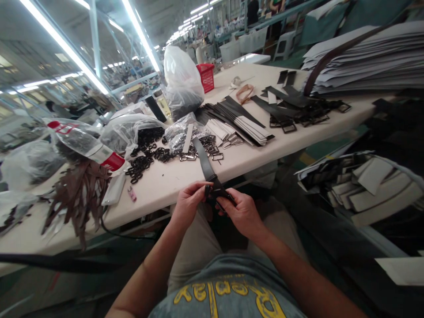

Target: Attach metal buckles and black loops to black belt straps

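A black strap [206, 161] runs from the table edge down into my hands, its far end lying among metal buckles [188, 156]. My left hand [189, 202] is closed, thumb and fingers pinching a dark folded piece at the strap's near end. My right hand [242, 213] is wrapped round the dark parts of the strap just beside it; its fingertips are partly hidden. Both hands are over my lap, in front of the table. On the tabletop near them lie black hooks or clasps [143, 167] and a stack of black-and-white strips [243, 126].
The table [159, 190] carries a cut-open plastic bottle [88, 145], brown strips [79, 194], a pink snipper [131, 193], a white plastic bag [182, 79], a red basket [206, 77] and stacked sheets [367, 57]. To my right stands a container of pale strips [361, 185].
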Demonstrator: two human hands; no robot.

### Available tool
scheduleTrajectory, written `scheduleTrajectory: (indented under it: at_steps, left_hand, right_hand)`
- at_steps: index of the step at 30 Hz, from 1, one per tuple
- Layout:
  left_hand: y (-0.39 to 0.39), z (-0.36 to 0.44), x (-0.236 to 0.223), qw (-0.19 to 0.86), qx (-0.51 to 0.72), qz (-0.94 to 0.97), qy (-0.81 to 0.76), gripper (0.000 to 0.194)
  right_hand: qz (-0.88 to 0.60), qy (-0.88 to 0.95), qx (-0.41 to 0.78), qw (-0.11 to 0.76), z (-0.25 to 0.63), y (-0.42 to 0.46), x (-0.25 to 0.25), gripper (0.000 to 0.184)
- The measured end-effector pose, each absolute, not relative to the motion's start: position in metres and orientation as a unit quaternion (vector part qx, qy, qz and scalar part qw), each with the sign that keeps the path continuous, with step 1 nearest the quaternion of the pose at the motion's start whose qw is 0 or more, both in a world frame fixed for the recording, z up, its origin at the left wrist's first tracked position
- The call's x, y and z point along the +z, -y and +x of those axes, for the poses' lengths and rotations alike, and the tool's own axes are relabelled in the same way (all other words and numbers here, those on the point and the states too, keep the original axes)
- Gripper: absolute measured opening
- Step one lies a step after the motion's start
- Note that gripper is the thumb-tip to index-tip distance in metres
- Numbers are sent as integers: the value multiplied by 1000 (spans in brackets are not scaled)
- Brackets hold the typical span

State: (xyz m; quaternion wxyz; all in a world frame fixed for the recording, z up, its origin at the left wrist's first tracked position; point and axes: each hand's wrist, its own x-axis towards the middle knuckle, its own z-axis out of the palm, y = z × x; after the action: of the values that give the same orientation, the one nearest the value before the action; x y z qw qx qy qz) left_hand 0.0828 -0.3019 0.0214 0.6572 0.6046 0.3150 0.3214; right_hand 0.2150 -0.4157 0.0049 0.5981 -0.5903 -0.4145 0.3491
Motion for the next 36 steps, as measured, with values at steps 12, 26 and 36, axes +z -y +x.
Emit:
scheduleTrajectory:
  at_steps: [12, 26, 36]
  left_hand:
    - [309, 93, 31, 583, 348, 663, -315, 21]
    - [311, 94, 33, 654, 317, 635, -264, 22]
    - [315, 96, 29, 617, 346, 645, -289, 21]
  right_hand:
    - [-598, 426, 340, 587, 215, 414, -1, 21]
    - [-581, 438, 355, 587, 219, 412, -3, 21]
    - [-535, 382, 424, 623, 212, 412, -7, 25]
